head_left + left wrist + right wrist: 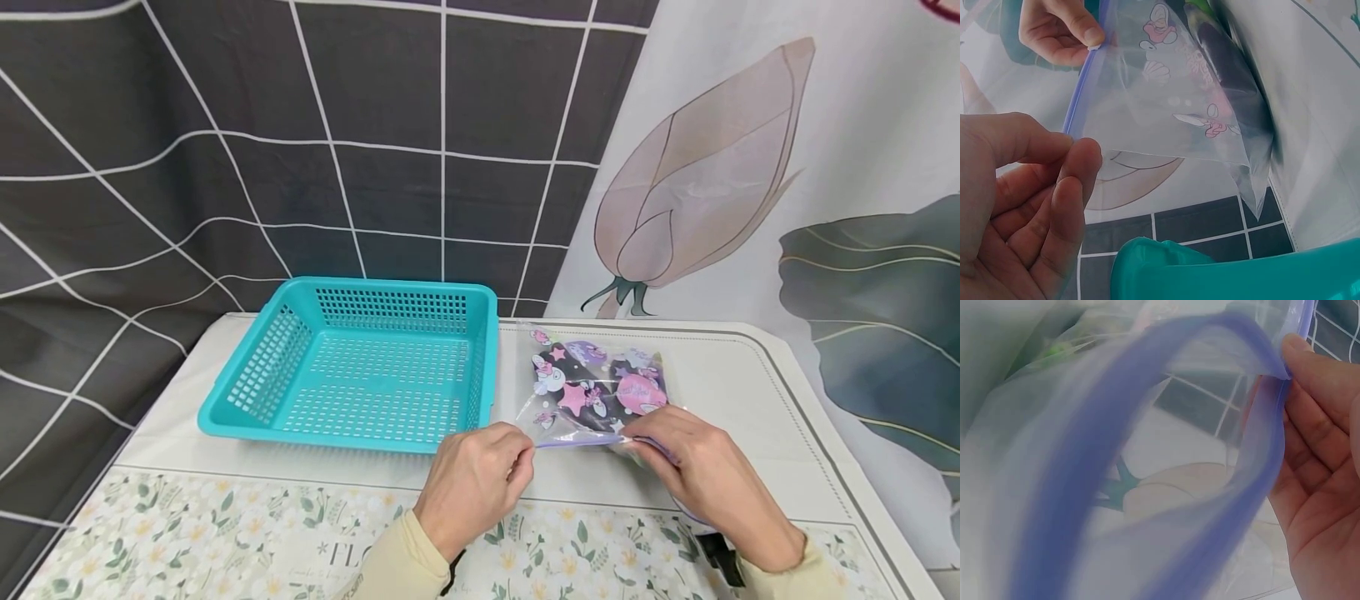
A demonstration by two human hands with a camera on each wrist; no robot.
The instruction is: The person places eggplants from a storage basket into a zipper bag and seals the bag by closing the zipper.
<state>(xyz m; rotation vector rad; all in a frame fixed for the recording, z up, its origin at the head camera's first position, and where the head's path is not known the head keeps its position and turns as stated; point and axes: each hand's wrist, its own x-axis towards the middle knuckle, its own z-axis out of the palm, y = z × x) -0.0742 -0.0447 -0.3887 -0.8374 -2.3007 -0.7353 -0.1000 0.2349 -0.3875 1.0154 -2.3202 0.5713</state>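
Observation:
A clear slider zip bag with pink and white cartoon prints stands to the right of the teal basket. Inside it lies something dark purple with a green end. My left hand pinches the left end of the bag's purple zip strip between thumb and forefinger. With thumb and fingers my right hand grips the small white slider partway along the strip. Between the hands the strip runs straight and looks joined. Past the right hand the bag's mouth gapes, its two purple edges apart.
A teal plastic basket with slotted walls stands at the left, nothing in it. Underneath is a white table cover with a floral band along the front. A dark grid curtain and a flower-print curtain hang behind.

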